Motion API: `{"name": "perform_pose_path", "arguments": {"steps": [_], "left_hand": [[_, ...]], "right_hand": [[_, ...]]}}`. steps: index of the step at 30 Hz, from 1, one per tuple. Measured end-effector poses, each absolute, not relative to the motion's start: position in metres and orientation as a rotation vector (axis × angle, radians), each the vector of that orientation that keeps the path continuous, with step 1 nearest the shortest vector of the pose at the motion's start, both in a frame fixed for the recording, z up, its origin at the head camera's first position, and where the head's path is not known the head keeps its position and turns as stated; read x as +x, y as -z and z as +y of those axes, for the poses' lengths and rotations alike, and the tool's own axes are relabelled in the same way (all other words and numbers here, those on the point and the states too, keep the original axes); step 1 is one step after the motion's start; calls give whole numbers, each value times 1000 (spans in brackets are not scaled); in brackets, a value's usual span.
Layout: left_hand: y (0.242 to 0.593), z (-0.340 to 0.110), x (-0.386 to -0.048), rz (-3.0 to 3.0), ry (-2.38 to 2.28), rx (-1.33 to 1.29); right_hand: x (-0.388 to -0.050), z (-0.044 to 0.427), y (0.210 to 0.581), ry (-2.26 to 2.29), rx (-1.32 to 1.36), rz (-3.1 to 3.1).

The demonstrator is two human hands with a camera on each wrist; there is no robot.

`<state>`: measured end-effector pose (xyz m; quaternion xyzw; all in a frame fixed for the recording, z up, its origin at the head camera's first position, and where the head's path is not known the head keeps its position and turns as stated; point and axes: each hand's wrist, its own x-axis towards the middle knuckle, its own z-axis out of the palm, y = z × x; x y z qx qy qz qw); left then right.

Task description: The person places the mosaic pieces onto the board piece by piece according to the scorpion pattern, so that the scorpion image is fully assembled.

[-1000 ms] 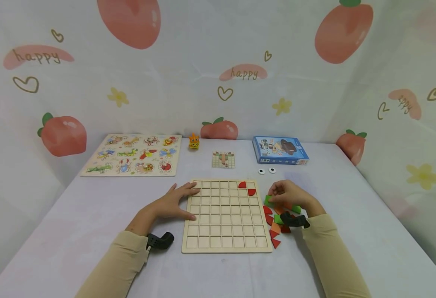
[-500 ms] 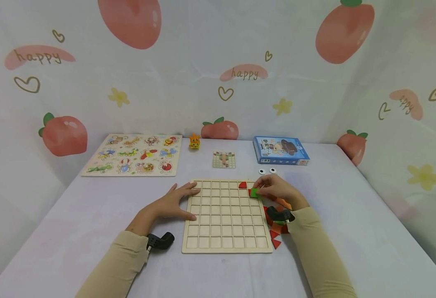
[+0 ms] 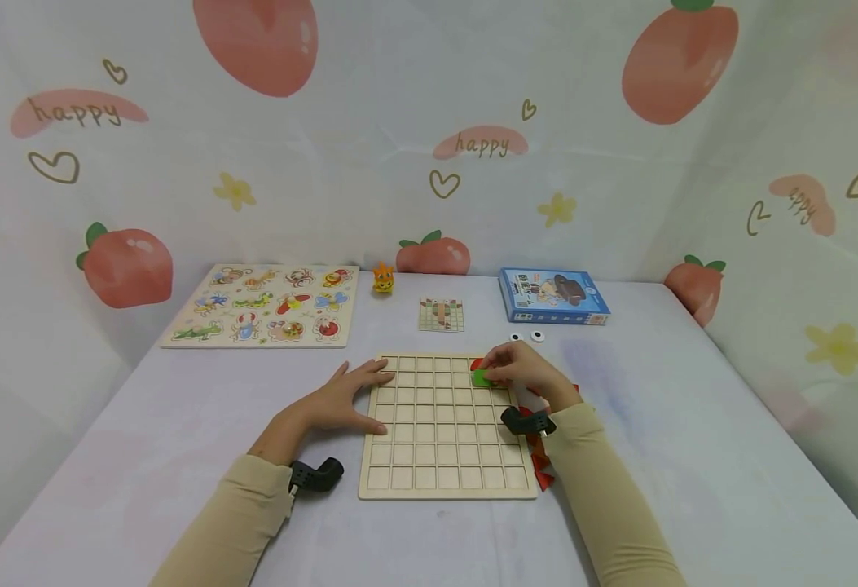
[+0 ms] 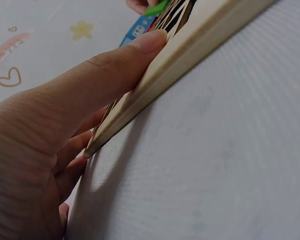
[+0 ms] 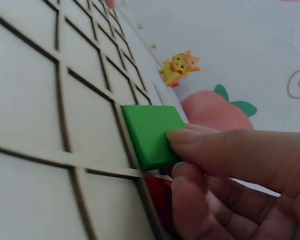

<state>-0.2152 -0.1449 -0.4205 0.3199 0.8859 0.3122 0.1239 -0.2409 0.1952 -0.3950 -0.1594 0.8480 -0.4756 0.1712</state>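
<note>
Pale wooden grid board [image 3: 436, 434]: flat on the counter [image 3: 707, 456]. Green square block [image 5: 147, 135]: tilted, pinched in right hand [image 3: 527, 368], near board's far right corner.

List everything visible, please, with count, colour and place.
board: 1, pale wood, middle
green tile: 1, green, at board's far right
red pieces: several, red, on and beside board
pattern card: 1, multicoloured, beyond board
discs: 2, black and white, beyond board
box: 1, blue, far right
insect puzzle: 1, multicoloured, far left
toy: 1, yellow-orange, far edge
table: 1, white, beneath
backdrop: 1, white, behind
sleeves: 2, beige, foreground
wrist devices: 2, black, by sleeves
left hand: 1, on board's left edge
right hand: 1, pinching green tile
</note>
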Motion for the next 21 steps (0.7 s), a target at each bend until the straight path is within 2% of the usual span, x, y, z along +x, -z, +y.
{"name": "perform_pose_path", "arguments": {"steps": [21], "left_hand": [[421, -146, -216, 2589, -882, 918]], "right_hand": [[-239, 185, 398, 1327, -342, 2453]]}}
